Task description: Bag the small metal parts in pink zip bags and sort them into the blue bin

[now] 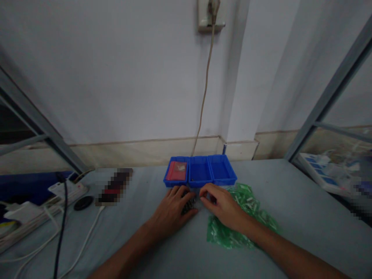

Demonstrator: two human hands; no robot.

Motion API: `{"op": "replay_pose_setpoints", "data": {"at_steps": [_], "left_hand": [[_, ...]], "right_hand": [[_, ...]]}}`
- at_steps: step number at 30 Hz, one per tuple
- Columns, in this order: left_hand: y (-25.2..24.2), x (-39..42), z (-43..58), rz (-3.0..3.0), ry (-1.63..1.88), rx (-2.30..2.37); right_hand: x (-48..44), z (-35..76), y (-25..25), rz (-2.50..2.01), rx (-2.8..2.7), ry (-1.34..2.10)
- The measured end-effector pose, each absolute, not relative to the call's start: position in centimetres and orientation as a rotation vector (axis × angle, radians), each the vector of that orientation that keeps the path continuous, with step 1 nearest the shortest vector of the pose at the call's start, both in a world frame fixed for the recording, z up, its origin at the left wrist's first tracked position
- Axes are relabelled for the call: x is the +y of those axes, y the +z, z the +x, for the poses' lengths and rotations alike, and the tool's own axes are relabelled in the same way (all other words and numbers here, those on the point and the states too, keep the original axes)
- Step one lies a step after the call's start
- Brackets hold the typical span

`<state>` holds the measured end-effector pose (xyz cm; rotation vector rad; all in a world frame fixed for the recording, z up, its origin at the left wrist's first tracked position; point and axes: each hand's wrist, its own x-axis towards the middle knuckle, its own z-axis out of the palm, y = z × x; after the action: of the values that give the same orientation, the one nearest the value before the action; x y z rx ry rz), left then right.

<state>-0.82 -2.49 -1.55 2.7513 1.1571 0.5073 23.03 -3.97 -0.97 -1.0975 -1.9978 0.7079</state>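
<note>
My left hand (175, 204) rests palm down on the table, fingers spread and thumb apart, cupped beside a small heap of dark, shiny metal-looking parts (188, 205). They are too small to identify and partly hidden by the hand. Close by on the right, my right hand (222, 205) has thumb and forefinger closed in a pinch; whatever lies between the fingertips cannot be made out. Under and beside that forearm are green plastic bags (223, 234) with small pale pieces in or on them. Just beyond both hands stands a blue three-part tray (200, 184).
The tray's left compartment contains a red packet (176, 171). A power strip (72, 192), a round black disc (83, 203), a blurred phone-like device (114, 188) and cables (90, 236) lie left. Metal frame bars (325, 93) rise at both sides; a wall stands behind.
</note>
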Motion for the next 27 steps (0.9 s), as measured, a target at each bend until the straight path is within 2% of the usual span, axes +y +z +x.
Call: {"op": "replay_pose_setpoints", "data": {"at_steps": [8,17,21,27], "left_hand": [[-1.5,-2.6,-0.8,2.728,0.514,1.154],[-2.2,-2.3,-0.8,2.699,0.589,1.13],[-2.4,-2.2,-0.9,2.706,0.62,1.126],[-2.4,-2.1,-1.0,2.729,0.638,1.164]], "right_hand": [[-2.6,23.3,-1.6,-1.105,-1.534,1.102],[-3.1,22.7,0.4,-1.053,-1.093,1.486],[-3.1,22.8,1.2,-1.036,-1.111,1.448],[-1.3,23.5,0.4,-1.07,-1.288,1.198]]}}
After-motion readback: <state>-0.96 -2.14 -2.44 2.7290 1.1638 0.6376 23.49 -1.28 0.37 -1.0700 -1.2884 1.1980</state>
